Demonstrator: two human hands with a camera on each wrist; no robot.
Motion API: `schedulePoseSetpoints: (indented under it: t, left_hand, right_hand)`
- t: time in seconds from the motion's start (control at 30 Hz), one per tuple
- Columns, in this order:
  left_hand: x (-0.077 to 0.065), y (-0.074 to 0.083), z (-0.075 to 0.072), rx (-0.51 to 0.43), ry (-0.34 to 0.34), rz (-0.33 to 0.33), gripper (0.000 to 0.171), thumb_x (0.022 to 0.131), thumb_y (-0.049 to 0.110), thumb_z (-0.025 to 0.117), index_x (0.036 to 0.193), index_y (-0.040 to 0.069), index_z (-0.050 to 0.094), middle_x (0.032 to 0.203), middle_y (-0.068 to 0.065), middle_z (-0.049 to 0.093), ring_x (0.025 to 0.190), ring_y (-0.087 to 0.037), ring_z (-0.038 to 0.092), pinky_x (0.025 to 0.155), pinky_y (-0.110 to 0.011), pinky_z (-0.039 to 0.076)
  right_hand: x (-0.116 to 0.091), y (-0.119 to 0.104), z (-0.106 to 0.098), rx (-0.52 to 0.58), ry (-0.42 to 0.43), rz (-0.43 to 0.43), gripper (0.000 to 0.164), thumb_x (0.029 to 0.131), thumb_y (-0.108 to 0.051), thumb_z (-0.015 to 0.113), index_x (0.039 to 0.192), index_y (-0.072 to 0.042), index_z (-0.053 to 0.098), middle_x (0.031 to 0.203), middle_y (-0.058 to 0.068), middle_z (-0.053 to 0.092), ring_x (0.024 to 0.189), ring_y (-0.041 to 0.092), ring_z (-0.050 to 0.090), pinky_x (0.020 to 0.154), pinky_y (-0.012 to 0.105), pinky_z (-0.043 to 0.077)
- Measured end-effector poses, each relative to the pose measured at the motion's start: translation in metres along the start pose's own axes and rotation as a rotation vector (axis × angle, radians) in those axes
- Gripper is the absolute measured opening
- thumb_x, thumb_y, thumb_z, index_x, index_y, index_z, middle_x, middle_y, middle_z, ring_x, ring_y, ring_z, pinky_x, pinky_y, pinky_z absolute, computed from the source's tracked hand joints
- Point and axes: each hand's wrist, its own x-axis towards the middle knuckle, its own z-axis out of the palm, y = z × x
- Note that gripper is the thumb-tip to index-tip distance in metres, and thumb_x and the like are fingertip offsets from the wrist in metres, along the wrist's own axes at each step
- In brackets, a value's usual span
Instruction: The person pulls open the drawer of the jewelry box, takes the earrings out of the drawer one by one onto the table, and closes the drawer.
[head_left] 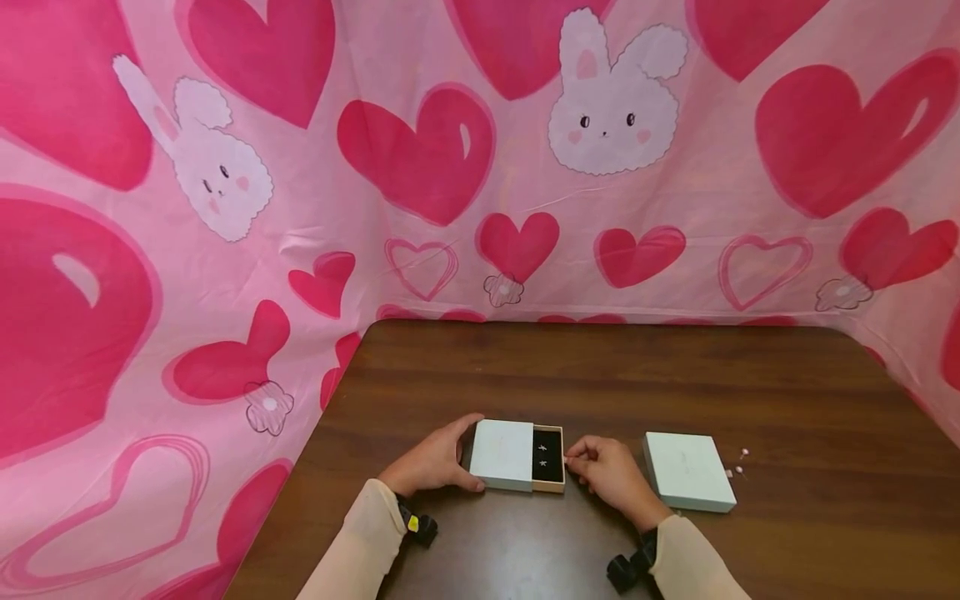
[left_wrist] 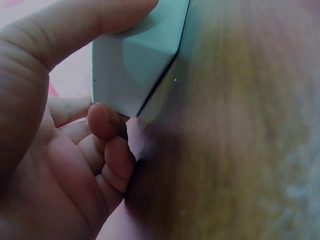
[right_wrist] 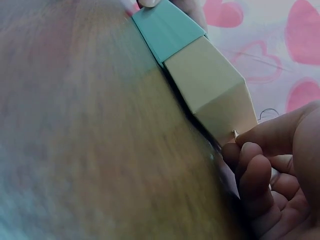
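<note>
A pale mint jewellery box (head_left: 501,454) lies on the table with its tan drawer (right_wrist: 215,80) part way out on the right. Two small silver star-like pieces (head_left: 543,456) sit on the drawer's black lining. My left hand (head_left: 438,461) grips the box's outer sleeve (left_wrist: 132,75) from the left, thumb along the near side and fingers round the far corner. At the drawer's right end, my right hand (head_left: 611,475) pinches a small pull tab (right_wrist: 235,134) between thumb and forefinger, the other fingers curled beneath.
A second mint box (head_left: 690,471), closed, lies to the right of my right hand. Beside it are small pinkish pieces (head_left: 742,462) on the brown wooden table (head_left: 600,367). A pink cloth (head_left: 525,183) with hearts and rabbits hangs behind the table and along its left side.
</note>
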Motion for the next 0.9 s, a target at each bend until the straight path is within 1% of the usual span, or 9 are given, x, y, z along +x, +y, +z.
schedulePoseSetpoints:
  t: [0.23, 0.37, 0.53, 0.67, 0.9]
  left_hand:
    - [0.0008, -0.0009, -0.0005, 0.006, -0.004, 0.013, 0.099, 0.065, 0.036, 0.091, 0.146, 0.019, 0.036, 0.129, 0.006, 0.048, 0.109, -0.016, 0.047, 0.098, -0.041, 0.041]
    - [0.0012, -0.0009, -0.0015, -0.005, -0.007, 0.017, 0.099, 0.065, 0.036, 0.091, 0.146, 0.021, 0.036, 0.126, 0.006, 0.049, 0.108, -0.016, 0.048, 0.096, -0.041, 0.042]
    - [0.0016, -0.0018, -0.0018, -0.022, -0.011, 0.021, 0.097, 0.064, 0.036, 0.091, 0.144, 0.023, 0.037, 0.123, 0.008, 0.049, 0.106, -0.016, 0.049, 0.095, -0.040, 0.042]
    - [0.0015, -0.0022, -0.0011, -0.029, -0.011, 0.019, 0.096, 0.064, 0.035, 0.092, 0.143, 0.025, 0.038, 0.122, 0.008, 0.050, 0.104, -0.016, 0.049, 0.093, -0.039, 0.043]
    - [0.0009, -0.0012, -0.0009, -0.031, -0.016, 0.005, 0.099, 0.064, 0.034, 0.092, 0.145, 0.021, 0.036, 0.125, 0.006, 0.049, 0.107, -0.017, 0.048, 0.096, -0.041, 0.041]
  right_hand:
    - [0.0002, -0.0026, -0.0018, 0.019, -0.014, 0.004, 0.005, 0.087, -0.009, 0.072, 0.086, -0.008, 0.067, 0.065, 0.002, 0.058, 0.056, 0.018, 0.054, 0.049, 0.031, 0.047]
    - [0.0011, -0.0045, -0.0035, 0.039, -0.021, 0.006, 0.005, 0.086, -0.007, 0.071, 0.088, -0.007, 0.067, 0.067, 0.003, 0.059, 0.058, 0.019, 0.055, 0.050, 0.032, 0.048]
    - [0.0022, -0.0054, -0.0055, 0.051, -0.033, 0.011, 0.005, 0.087, -0.007, 0.071, 0.089, -0.005, 0.066, 0.069, 0.003, 0.061, 0.059, 0.020, 0.056, 0.051, 0.033, 0.049]
    - [0.0026, -0.0063, -0.0073, 0.032, -0.045, -0.003, 0.007, 0.089, -0.011, 0.070, 0.088, -0.004, 0.066, 0.069, 0.003, 0.061, 0.058, 0.019, 0.056, 0.051, 0.033, 0.050]
    - [0.0033, -0.0091, -0.0100, -0.054, -0.050, -0.010, 0.006, 0.090, -0.009, 0.068, 0.085, -0.012, 0.067, 0.065, 0.001, 0.059, 0.057, 0.018, 0.056, 0.051, 0.032, 0.049]
